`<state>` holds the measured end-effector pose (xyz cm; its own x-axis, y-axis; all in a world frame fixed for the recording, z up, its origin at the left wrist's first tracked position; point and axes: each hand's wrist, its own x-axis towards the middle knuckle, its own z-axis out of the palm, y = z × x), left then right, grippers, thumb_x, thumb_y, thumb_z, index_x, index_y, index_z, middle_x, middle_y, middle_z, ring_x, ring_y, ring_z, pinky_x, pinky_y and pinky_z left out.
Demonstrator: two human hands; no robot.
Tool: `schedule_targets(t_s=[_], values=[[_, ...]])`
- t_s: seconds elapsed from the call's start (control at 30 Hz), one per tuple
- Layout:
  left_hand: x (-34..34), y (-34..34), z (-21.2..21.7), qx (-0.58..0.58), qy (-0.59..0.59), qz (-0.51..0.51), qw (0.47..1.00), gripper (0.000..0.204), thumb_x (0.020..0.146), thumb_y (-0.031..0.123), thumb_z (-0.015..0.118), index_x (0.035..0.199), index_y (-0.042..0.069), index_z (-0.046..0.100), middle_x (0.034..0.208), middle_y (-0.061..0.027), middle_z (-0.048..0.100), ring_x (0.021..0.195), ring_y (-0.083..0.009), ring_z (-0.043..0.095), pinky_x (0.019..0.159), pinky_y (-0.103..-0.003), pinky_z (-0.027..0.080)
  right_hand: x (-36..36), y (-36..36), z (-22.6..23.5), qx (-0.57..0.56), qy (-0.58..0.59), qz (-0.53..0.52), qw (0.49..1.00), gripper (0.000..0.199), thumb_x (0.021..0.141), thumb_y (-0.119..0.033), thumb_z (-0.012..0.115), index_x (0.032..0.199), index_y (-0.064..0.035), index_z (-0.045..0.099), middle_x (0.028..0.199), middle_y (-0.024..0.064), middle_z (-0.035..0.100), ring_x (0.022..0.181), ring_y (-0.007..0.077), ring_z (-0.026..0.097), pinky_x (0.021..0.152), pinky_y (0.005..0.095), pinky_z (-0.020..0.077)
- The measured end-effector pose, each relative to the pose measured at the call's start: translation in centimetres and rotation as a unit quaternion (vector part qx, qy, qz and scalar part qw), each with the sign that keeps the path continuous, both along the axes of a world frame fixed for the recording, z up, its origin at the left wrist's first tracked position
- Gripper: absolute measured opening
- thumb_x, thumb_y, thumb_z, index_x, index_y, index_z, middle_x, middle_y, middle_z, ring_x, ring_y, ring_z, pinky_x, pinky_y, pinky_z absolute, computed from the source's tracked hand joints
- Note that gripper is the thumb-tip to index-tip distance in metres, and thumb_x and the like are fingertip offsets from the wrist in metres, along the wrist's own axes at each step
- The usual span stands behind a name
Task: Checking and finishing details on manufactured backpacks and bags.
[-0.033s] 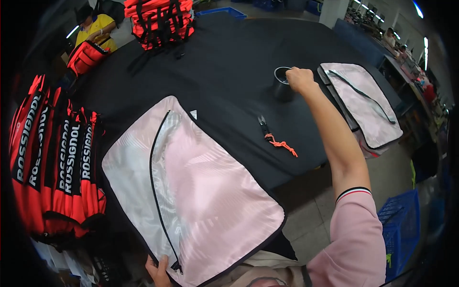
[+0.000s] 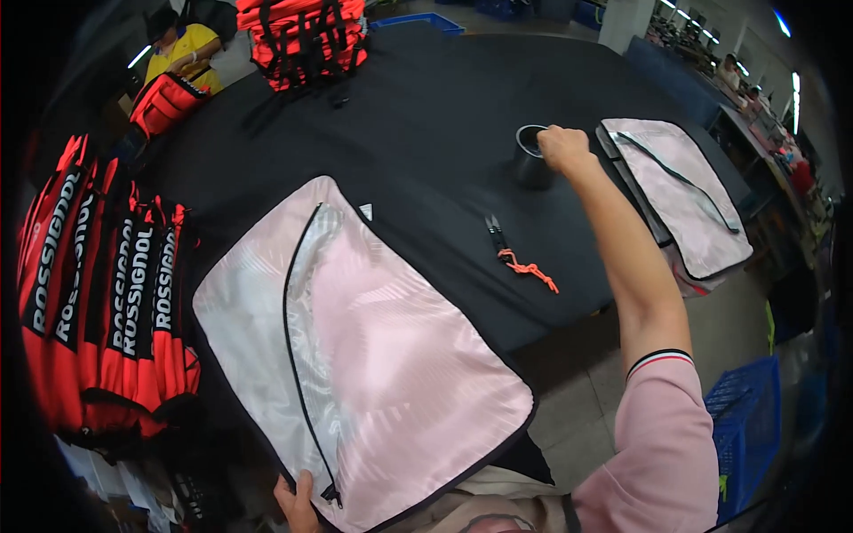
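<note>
A large pink and silver fabric panel (image 2: 426, 364) with black edging and a long black zipper (image 2: 300, 382) lies at the near left, partly over the table's front edge. My left hand (image 2: 298, 505) grips its near edge by the zipper's lower end, thumb on top, other fingers mostly hidden. Out at the right, my right hand (image 2: 565, 148) is closed at the rim of a black cup (image 2: 531, 169). Its fingertips are hidden there, so what they hold cannot be made out. Between cup and panel lie thread snips (image 2: 498, 238) with an orange cord.
Folded pink bags (image 2: 684, 195) are stacked at the right table edge. Red and black bags (image 2: 133, 293) stand in a row at the left; more red bags (image 2: 302, 44) are piled at the back. Blue crate (image 2: 746, 435) stands lower right. A person in yellow (image 2: 188, 53) handles a red bag.
The whole view has shifted very slightly. Both hands keep their places at the panel edge and the cup rim.
</note>
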<state>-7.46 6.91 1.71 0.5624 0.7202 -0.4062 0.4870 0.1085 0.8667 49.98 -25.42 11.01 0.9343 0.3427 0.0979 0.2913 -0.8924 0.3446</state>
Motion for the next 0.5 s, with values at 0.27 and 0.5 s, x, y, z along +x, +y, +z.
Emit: schedule_targets(t_s=[0.27, 0.5], values=[[1.1, -1.8, 1.4, 0.108, 0.091, 0.012, 0.990, 0.049, 0.096, 0.040, 0.055, 0.101, -0.007, 0.064, 0.092, -0.0182, 0.067, 0.087, -0.0241, 0.061, 0.080, -0.039, 0.046, 0.6, -3.9, -1.0, 0.022, -0.124, 0.063, 0.990, 0.013, 0.089, -0.012, 0.056, 0.097, -0.0080, 0.065, 0.095, 0.0142, 0.069, 0.090, 0.0330, 0.070, 0.072, 0.0457, 0.0565], [-0.3, -1.9, -0.7, 0.052, -0.046, -0.003, 0.998, 0.052, 0.097, 0.041, 0.052, 0.106, -0.009, 0.063, 0.092, -0.0111, 0.069, 0.086, -0.0169, 0.059, 0.083, -0.034, 0.046, -0.1, -8.8, -3.4, 0.064, -0.130, 0.020, 0.989, 0.014, 0.092, -0.009, 0.049, 0.097, -0.0063, 0.062, 0.096, 0.0168, 0.067, 0.088, 0.0379, 0.068, 0.070, 0.0495, 0.0540]])
